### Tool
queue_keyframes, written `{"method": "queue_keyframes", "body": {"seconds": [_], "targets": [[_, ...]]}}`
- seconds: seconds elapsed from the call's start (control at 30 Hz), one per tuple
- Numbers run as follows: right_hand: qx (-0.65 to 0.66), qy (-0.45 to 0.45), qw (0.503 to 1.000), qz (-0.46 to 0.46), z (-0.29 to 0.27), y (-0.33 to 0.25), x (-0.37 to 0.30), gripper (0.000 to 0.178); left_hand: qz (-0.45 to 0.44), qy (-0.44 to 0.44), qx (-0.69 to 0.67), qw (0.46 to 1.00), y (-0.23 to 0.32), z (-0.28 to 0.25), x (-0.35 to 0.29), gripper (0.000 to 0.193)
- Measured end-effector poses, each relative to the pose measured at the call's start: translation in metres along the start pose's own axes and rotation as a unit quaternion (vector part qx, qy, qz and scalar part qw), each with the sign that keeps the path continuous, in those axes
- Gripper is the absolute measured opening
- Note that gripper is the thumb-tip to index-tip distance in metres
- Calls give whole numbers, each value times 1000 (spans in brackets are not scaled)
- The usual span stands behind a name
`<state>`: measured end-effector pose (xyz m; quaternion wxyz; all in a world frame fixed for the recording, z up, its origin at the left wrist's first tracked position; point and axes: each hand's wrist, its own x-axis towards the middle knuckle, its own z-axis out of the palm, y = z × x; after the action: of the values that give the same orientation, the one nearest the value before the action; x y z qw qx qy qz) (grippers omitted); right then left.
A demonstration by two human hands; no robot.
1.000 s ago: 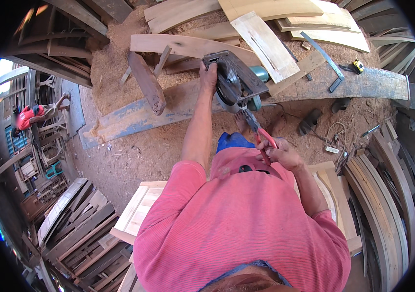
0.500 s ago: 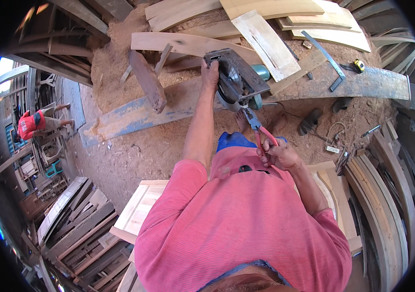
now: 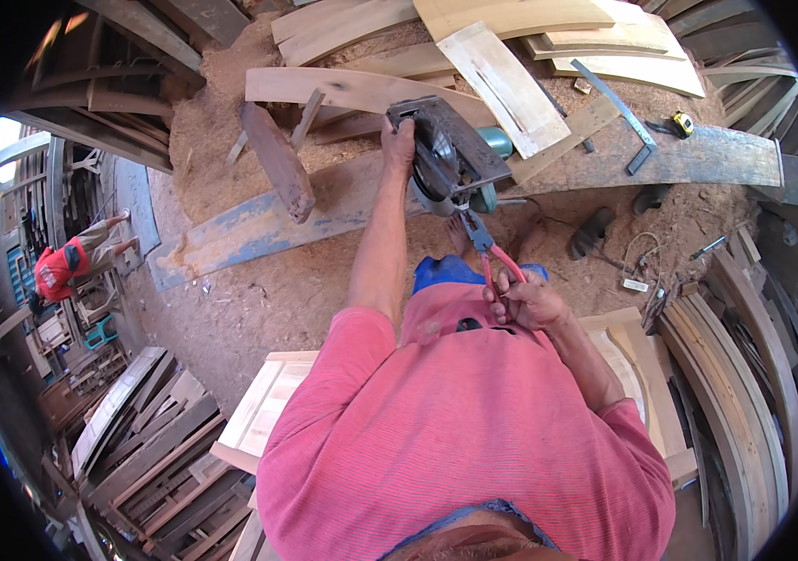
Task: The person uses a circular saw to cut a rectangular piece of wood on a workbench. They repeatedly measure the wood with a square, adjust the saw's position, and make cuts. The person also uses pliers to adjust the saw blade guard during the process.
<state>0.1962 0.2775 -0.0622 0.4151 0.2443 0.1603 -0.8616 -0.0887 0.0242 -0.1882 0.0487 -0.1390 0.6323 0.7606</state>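
A circular saw [image 3: 455,150] with a dark base plate and a green body is tipped over above the long plank, its base turned up. My left hand [image 3: 399,145] is closed on the plate's left edge, arm stretched out. In my right hand [image 3: 532,304], close to my waist, are pliers [image 3: 500,257] with red handles. Their jaws point away from me and reach the near end of the saw. Whether they grip a part of it is too small to tell.
The long weathered plank [image 3: 258,238] crosses ahead of me, with a metal square [image 3: 618,103] and a tape measure [image 3: 681,123] on its right. Pale boards [image 3: 502,89] lie beyond. Curved timber [image 3: 726,383] is stacked at right. Another person [image 3: 60,269] bends at far left.
The view has shifted slightly. Both hands keep their hold on the saw and pliers. The person at far left has bent lower.
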Motion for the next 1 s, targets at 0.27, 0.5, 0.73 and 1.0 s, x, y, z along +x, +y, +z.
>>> {"method": "queue_keyframes", "body": {"seconds": [0.27,0.5,0.73,1.0], "targets": [[-165,22,986,-5,15,-20,-12,31,4,0,38,999,-3,-5,1,42],[-462,208,854,-118,-7,-89,-77,22,30,12,104,994,-3,-10,1,45],[-667,547,449,-231,-120,-198,-2,31,1,3,62,998,0,-27,-10,54],[-566,670,442,-187,-196,-248,29,47,-67,15,-9,998,-4,5,3,51]]}}
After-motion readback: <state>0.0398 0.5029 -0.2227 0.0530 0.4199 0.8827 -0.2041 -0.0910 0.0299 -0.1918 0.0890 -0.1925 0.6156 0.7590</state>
